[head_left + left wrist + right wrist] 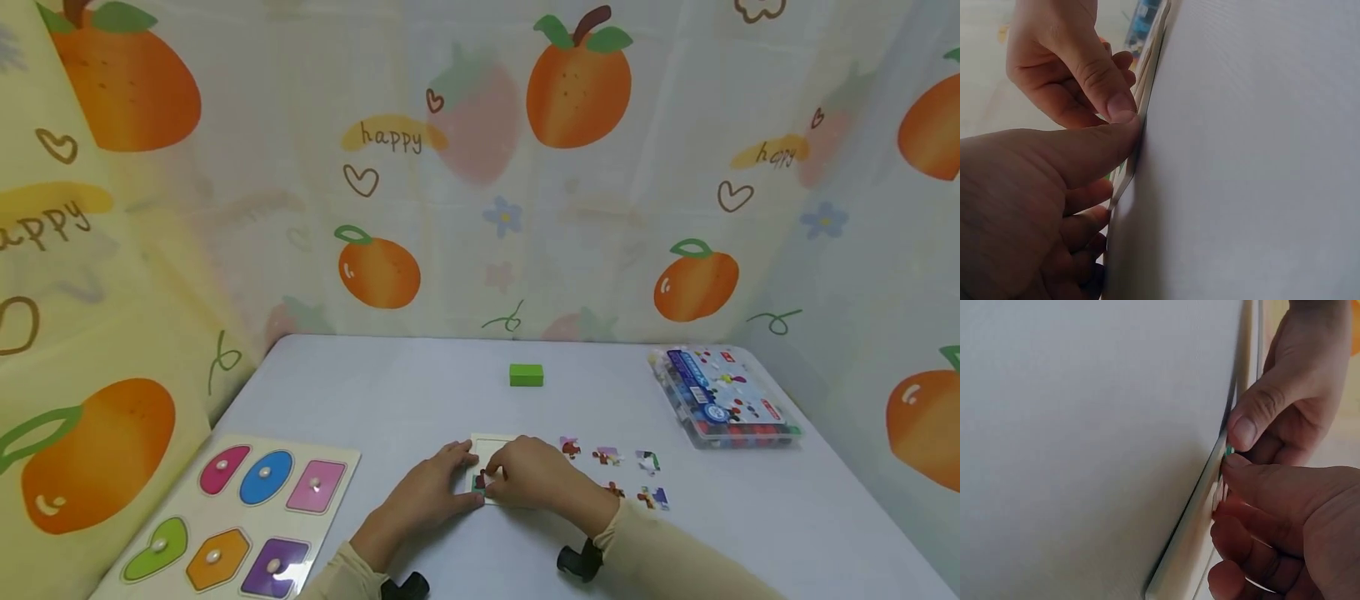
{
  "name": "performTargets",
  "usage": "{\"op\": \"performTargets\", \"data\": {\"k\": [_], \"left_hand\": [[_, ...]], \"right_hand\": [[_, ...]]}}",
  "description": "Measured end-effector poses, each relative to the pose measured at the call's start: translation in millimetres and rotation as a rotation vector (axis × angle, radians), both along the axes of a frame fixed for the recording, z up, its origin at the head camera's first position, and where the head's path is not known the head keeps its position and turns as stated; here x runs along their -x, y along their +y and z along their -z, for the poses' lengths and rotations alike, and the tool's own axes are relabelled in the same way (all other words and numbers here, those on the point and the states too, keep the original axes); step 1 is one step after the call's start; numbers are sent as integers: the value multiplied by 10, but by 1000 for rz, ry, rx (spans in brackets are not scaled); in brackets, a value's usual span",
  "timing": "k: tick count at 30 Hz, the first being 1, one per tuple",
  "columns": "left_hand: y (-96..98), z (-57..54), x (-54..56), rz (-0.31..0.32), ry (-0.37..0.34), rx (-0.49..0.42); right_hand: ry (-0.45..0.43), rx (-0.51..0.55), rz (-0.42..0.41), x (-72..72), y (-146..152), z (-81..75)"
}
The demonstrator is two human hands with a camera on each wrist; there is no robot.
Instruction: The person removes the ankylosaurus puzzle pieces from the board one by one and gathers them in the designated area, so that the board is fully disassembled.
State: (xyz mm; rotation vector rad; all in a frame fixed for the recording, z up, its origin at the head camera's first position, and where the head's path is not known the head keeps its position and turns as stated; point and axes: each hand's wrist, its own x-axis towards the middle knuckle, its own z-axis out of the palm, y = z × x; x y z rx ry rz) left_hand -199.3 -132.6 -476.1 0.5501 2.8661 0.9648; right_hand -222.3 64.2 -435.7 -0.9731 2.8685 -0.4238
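Observation:
A small pale puzzle board (pixel 491 446) lies flat on the white table, with a dark and green picture piece (pixel 479 482) at its lower left corner. My left hand (pixel 429 490) holds that corner, fingers along the left edge and thumb at the near edge. Over the board, my right hand (pixel 538 477) pinches a small thin puzzle piece (pixel 1219 492) between thumb and forefinger, down at the board. The fingers hide most of this piece and its picture. In the left wrist view, both thumbs (pixel 1100 147) meet at the board's edge.
Several loose puzzle pieces (pixel 607 456) lie right of the board. To the left is a knobbed shape board (pixel 247 521) with coloured shapes. A green block (pixel 527 375) sits farther back, and a clear plastic case (pixel 738 400) stands at the back right.

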Motion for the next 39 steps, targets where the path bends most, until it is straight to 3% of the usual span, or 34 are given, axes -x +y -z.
{"op": "performTargets", "data": {"k": [19,28,35,39], "left_hand": [[20,-8,2,-1,-13,-22],[36,10,11,-5,-14,-23],[46,0,10,-11,5,-11],[38,-7,11,-21,9,-9]], "right_hand": [[-69,46,20,-35,-4,-10],[-23,0,38,-32,24,-41],[-80,23,76,-154,416,-188],[-114,23,83,-291,723,-185]]}}
